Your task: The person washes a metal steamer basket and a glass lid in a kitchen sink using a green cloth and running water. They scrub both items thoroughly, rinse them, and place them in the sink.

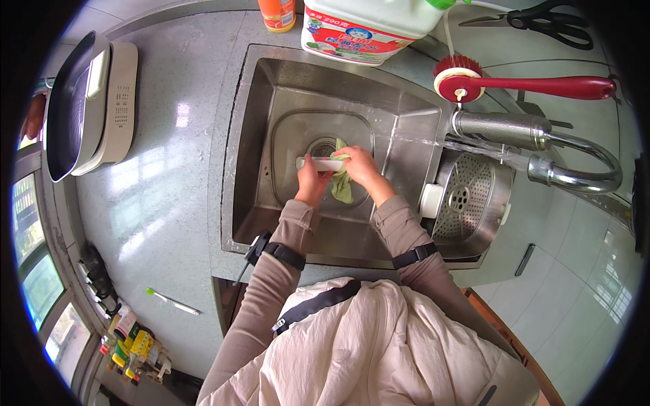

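Note:
My left hand point(312, 178) grips one end of a small white oblong object point(321, 164) above the sink's drain strainer point(323, 148). Its exact kind cannot be told. At the object's other end, my right hand point(359, 163) holds a light green cloth point(343, 188), which hangs below the fingers. Both hands are inside the stainless steel sink point(299, 231). Water runs from the chrome faucet point(546, 170) at the right, over a perforated metal basket point(469, 198) with white handles.
A red-handled brush point(543, 87), black scissors point(548, 23), a large white detergent jug point(365, 30) and an orange bottle point(278, 14) lie beyond the sink. Left on the counter point(172, 203) are a dark pan with a cream base point(122, 106) and a toothbrush point(175, 302).

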Available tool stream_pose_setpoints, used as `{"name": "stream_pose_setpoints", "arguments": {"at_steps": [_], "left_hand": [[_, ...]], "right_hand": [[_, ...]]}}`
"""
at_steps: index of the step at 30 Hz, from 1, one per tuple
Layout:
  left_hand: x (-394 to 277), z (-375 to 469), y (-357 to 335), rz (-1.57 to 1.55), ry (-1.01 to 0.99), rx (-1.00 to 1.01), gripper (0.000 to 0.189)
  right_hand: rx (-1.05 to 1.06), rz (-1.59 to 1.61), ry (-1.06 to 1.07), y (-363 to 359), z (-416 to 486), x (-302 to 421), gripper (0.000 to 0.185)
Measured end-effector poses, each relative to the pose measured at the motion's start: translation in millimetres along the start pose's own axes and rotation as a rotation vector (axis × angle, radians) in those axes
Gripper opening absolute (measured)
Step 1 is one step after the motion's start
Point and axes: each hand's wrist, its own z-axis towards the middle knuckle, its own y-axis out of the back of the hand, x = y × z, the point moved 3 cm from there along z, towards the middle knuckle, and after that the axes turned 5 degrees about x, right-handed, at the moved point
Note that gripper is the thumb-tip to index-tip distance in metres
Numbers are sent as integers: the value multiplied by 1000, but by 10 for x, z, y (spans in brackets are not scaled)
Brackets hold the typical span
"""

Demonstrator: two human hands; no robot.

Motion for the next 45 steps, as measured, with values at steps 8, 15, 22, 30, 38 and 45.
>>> {"name": "stream_pose_setpoints", "arguments": {"at_steps": [8, 15, 22, 30, 38, 45], "left_hand": [[-58, -453, -315, 241, -91, 135, 52], [-375, -916, -875, 408, -373, 155, 53], [-595, -1357, -1215, 949, -891, -17, 32], [-592, -1635, -1418, 1517, -1240, -27, 27], [-912, -1511, -1753, 1626, -828, 215, 30], [-933, -1539, -1902, 1621, -392, 290, 23]], "right_hand": [[-257, 214, -67, 497, -465, 5, 27], [-488, 381, 228, 1351, -836, 620, 24], [-711, 123, 358, 1560, -1147, 848, 23], [-810, 207, 301, 1691, -1274, 570, 25], [-692, 318, 589, 1842, -1365, 725, 30], [-467, -391, 666, 1474, -1394, 975, 40]]}}
